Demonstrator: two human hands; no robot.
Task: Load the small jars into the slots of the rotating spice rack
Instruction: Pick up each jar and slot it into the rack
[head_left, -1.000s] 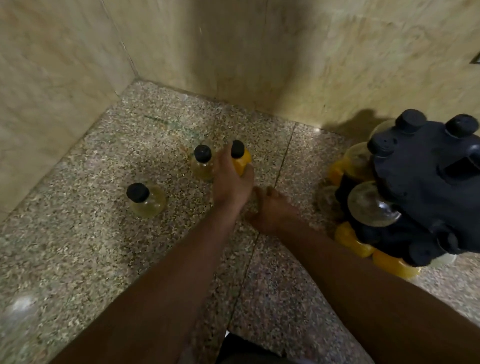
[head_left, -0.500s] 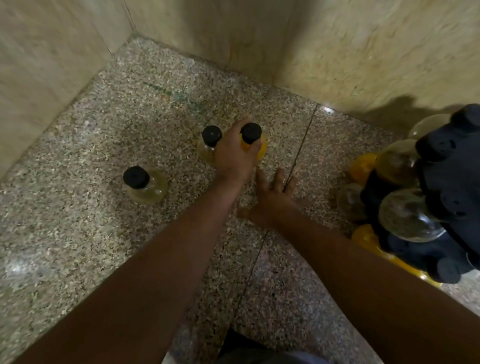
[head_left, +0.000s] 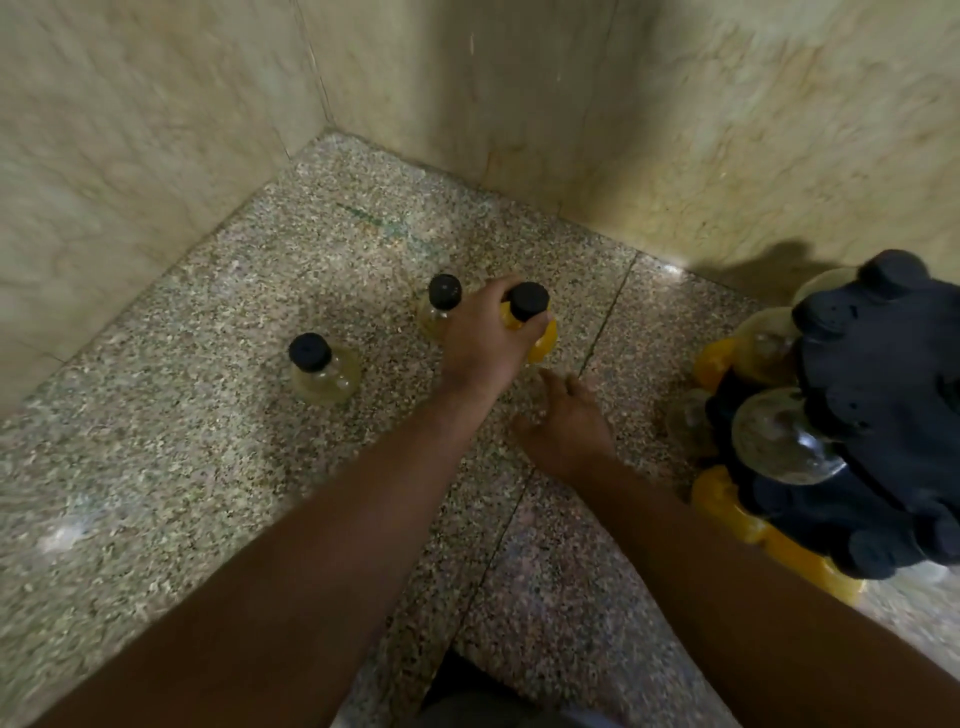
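Observation:
My left hand (head_left: 485, 338) is wrapped around a small orange jar with a black cap (head_left: 530, 314) standing on the speckled floor. A pale jar with a black cap (head_left: 439, 306) stands just left of that hand, and another pale jar (head_left: 319, 369) stands further left. My right hand (head_left: 566, 421) rests flat on the floor below the orange jar, fingers spread, holding nothing. The black rotating spice rack (head_left: 878, 405) sits at the right edge, with several clear and orange jars lying in its slots.
The speckled stone floor (head_left: 208, 441) meets beige marble walls (head_left: 519, 93) in a corner behind the jars. A floor joint runs diagonally past my right hand. A dark object shows at the bottom edge between my arms.
My right hand has gone from closed to flat with fingers spread on the floor. My left hand has stayed around the orange jar. The camera has shifted.

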